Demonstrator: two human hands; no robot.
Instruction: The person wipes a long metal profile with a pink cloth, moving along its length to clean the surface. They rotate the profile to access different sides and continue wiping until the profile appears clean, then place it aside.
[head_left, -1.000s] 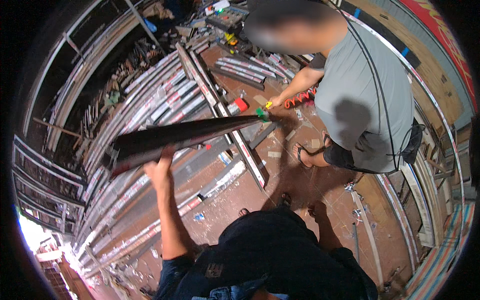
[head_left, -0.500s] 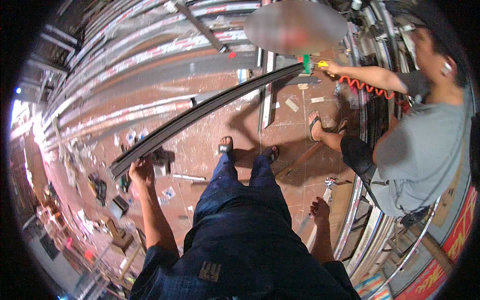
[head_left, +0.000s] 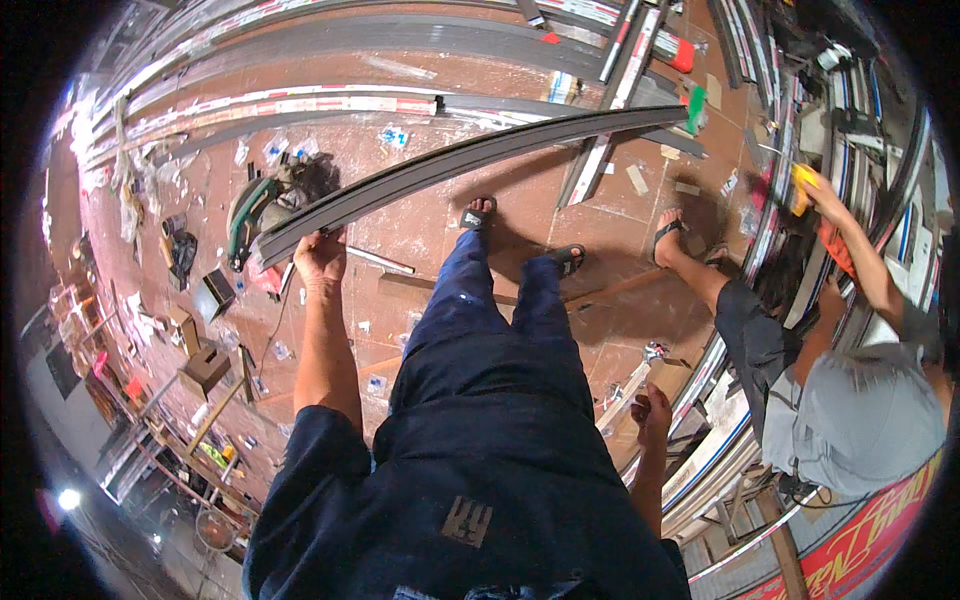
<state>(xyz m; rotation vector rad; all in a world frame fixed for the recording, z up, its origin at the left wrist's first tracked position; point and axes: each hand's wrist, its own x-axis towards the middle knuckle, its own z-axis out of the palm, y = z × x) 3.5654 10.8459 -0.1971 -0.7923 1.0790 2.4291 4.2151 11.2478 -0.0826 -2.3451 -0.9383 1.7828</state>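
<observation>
My left hand (head_left: pixel 320 257) grips the near end of a long dark grey metal profile (head_left: pixel 450 165), its fingers wrapped around the lower edge. The profile slants up to the right across the view, and a green piece (head_left: pixel 695 108) shows at its far end. My right hand (head_left: pixel 652 412) hangs low by my right side, away from the profile. Its fingers are curled, and whatever they may hold is hidden. At the right, a co-worker's hand holds a yellow air blow gun (head_left: pixel 801 190), apart from the profile's far end.
The co-worker (head_left: pixel 860 410) bends beside long profiles at the right. More wrapped profiles (head_left: pixel 300 103) lie across the far floor. A green-and-black power tool (head_left: pixel 250 220), a brown box (head_left: pixel 204 370) and scattered scraps lie at the left. A strip (head_left: pixel 610 150) lies beneath the profile's far part.
The co-worker's hand with the yellow blow gun has moved right, away from the profile's far end, and the co-worker bends lower. My left hand still grips the profile. The view has shifted.
</observation>
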